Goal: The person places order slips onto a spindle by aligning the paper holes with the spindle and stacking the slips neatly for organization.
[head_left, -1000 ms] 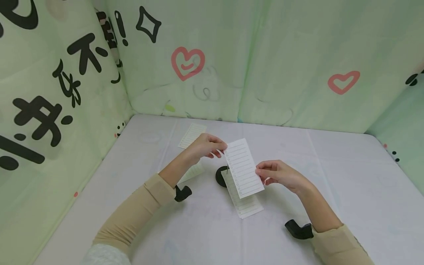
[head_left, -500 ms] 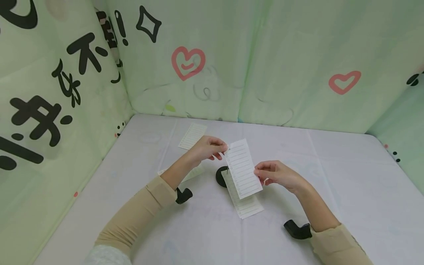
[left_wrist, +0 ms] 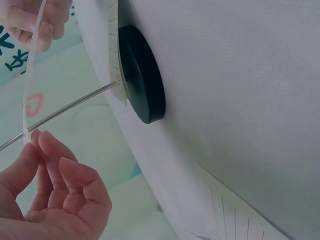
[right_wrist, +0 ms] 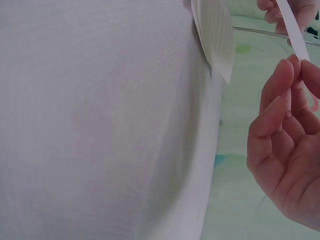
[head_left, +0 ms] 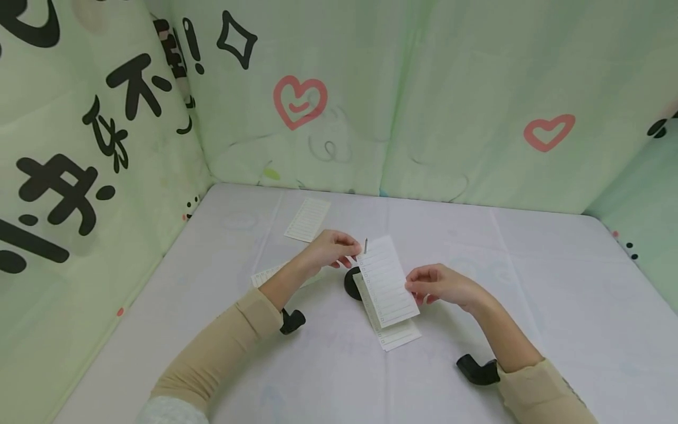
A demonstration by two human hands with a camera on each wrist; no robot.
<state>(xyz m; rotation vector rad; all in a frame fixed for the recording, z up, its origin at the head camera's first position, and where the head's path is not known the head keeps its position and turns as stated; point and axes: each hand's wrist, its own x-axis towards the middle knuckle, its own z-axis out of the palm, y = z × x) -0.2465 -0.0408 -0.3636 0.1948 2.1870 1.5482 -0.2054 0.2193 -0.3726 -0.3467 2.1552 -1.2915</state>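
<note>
A lined slip of paper (head_left: 389,285) with a column of small boxes hangs tilted above the middle of the table, run through near its top left corner by a thin metal spike (left_wrist: 70,106), whose tip shows past the paper. The left hand (head_left: 329,248) pinches the slip at that corner, thumb and fingertips together on it, just beside the spike. The right hand (head_left: 445,285) has the slip's right edge clamped between thumb and fingers. Below, near the foot of the spike, sits more lined paper (head_left: 401,335), partly hidden by the upper slip; the left wrist view shows it against the round black base (left_wrist: 150,77) that the spike rises from. Another slip lies flat farther back on the table, the far sheet (head_left: 307,219), and a nearer sheet (head_left: 267,275) lies partly under the left forearm. Tan sleeves (head_left: 212,347) cover the forearms, with a bent black piece (head_left: 478,371) at the right cuff and a similar black part (head_left: 293,322) at the left. A white cloth (head_left: 561,306) covers the table, and pale green curtains (head_left: 466,76) with pink hearts and black lettering stand around it.
</note>
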